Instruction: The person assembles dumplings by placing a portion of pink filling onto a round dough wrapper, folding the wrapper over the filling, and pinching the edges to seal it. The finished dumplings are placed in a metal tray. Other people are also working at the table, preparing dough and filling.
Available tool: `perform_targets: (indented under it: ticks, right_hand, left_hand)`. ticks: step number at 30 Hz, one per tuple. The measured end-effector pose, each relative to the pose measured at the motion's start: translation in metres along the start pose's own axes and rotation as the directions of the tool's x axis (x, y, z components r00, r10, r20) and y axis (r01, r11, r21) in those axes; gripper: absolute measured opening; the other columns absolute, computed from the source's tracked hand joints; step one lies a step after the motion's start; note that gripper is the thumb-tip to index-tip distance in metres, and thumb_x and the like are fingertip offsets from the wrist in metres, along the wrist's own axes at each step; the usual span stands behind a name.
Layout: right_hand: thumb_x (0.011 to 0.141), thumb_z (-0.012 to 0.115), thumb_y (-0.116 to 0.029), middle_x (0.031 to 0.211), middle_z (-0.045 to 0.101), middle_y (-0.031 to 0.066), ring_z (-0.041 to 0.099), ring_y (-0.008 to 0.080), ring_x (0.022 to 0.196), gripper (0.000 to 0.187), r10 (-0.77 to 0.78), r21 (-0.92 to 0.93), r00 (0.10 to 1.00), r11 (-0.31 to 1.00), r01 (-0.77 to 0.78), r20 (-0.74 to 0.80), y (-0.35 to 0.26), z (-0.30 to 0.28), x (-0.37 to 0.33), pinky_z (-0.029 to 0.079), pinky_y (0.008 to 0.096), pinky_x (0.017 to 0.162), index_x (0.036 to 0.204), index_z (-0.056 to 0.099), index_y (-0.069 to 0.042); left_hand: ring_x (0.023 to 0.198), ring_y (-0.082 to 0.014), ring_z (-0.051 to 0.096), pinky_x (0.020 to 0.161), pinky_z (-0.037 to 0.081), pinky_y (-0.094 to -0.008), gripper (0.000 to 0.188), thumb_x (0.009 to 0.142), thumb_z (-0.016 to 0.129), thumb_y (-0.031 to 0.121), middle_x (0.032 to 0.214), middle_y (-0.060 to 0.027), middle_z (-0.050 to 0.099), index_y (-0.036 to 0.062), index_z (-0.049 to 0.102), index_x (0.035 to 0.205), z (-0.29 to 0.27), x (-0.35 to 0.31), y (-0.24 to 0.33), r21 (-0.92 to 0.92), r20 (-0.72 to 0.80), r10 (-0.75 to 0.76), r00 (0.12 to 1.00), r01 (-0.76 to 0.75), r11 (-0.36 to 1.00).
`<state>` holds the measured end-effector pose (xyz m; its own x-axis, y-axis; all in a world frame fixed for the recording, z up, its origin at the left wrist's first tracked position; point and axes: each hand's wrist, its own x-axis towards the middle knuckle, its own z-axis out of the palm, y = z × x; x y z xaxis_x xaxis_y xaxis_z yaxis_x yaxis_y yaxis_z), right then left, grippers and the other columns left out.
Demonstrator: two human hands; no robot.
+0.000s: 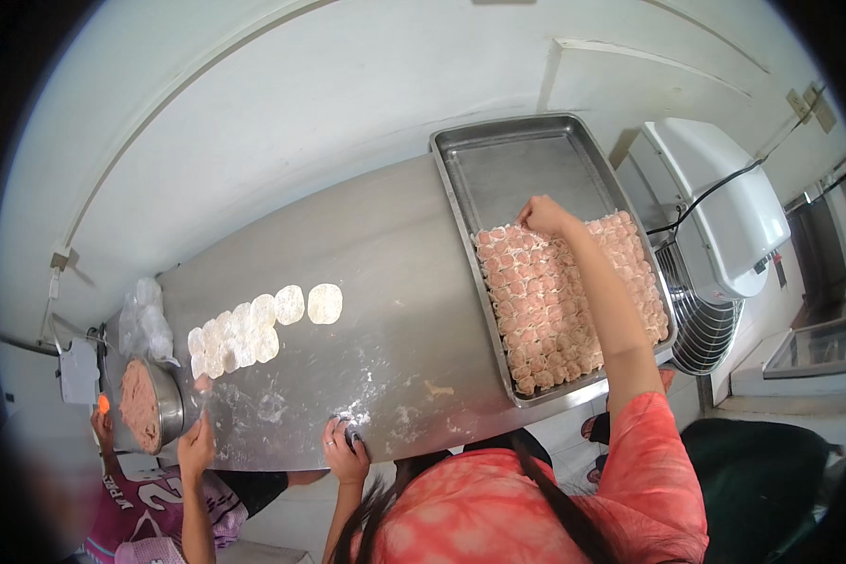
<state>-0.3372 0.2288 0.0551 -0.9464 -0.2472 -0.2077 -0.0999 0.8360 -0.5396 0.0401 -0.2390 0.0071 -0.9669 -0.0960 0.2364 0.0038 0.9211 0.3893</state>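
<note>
My right hand reaches over a large metal tray, fingers closed and pointing down at the far edge of the filled part. Whatever its fingertips hold is hidden. Tight rows of small open-topped meat dumplings cover the near part of the tray. Close to the table's front edge, my left hand is curled round a small dark object, mostly covered by the fingers. Left of centre lie overlapping, floured round dough wrappers, with one wrapper slightly apart at the right end.
At the left, a co-worker's hand holds a tool with pink filling on it beside a metal bowl of ground meat. A clear plastic bag stands behind the bowl. Flour marks the steel table. A white machine stands right of the tray.
</note>
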Motion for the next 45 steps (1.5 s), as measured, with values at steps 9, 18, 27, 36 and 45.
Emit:
perform_targets:
  ticks: [9,18,27,36,45]
  right_hand:
    - [0.07,0.057,-0.007,0.112,0.061,0.0214,0.06,0.0322,0.101,0.061,0.022,-0.02,0.999,1.0,-0.021,0.024,-0.007,0.001,-0.013,0.047,0.0375,0.085,0.129,0.047,-0.001]
    - [0.08,0.044,0.005,0.106,0.061,0.0143,0.058,0.0209,0.098,0.041,-0.057,0.242,0.938,0.959,0.146,-0.342,-0.096,0.018,-0.096,0.044,0.0306,0.086,0.118,0.057,-0.004]
    - [0.071,0.049,0.008,0.105,0.061,0.0173,0.059,0.0331,0.097,0.038,-0.3,0.196,0.942,0.925,0.326,-0.154,-0.162,0.095,-0.159,0.047,0.0341,0.084,0.105,0.061,-0.002]
    - [0.075,0.051,0.002,0.095,0.062,0.0153,0.06,0.0344,0.087,0.029,-0.47,0.313,0.881,0.846,0.432,0.052,-0.215,0.159,-0.156,0.048,0.0396,0.076,0.101,0.063,-0.004]
    - [0.073,0.059,-0.005,0.085,0.058,0.0144,0.058,0.0339,0.077,0.018,-0.504,0.148,0.854,0.841,0.52,-0.131,-0.309,0.282,-0.141,0.048,0.041,0.071,0.091,0.062,-0.005]
  left_hand:
    - [0.11,-0.0399,0.047,0.095,0.038,-0.0468,0.031,0.078,0.053,0.006,0.115,-0.022,0.05,0.0024,0.052,0.109,-0.005,0.006,-0.011,-0.154,0.015,-0.085,0.996,0.087,0.984]
    - [0.102,-0.041,0.049,0.085,0.04,-0.0447,0.025,0.082,0.056,0.008,0.111,-0.0266,0.048,-0.0055,0.053,0.103,0.004,0.12,-0.081,-0.294,-0.319,-0.614,0.722,0.54,0.788]
    - [0.093,-0.0365,0.056,0.08,0.045,-0.0422,0.027,0.071,0.071,0.011,0.094,-0.0206,0.058,-0.0036,0.06,0.09,-0.003,0.179,-0.115,-0.198,-0.381,-0.71,0.593,0.697,0.689]
    - [0.072,-0.0263,0.063,0.068,0.048,-0.0361,0.03,0.066,0.072,0.01,0.084,-0.0158,0.064,-0.0033,0.057,0.089,0.004,0.107,-0.117,-0.491,-0.085,-0.775,0.626,0.651,0.579]
    - [0.092,-0.0216,0.063,0.077,0.051,-0.0306,0.047,0.072,0.062,-0.002,0.1,-0.0178,0.062,-0.0057,0.044,0.115,-0.027,0.035,-0.013,-0.494,0.183,-0.71,0.68,0.688,0.531]
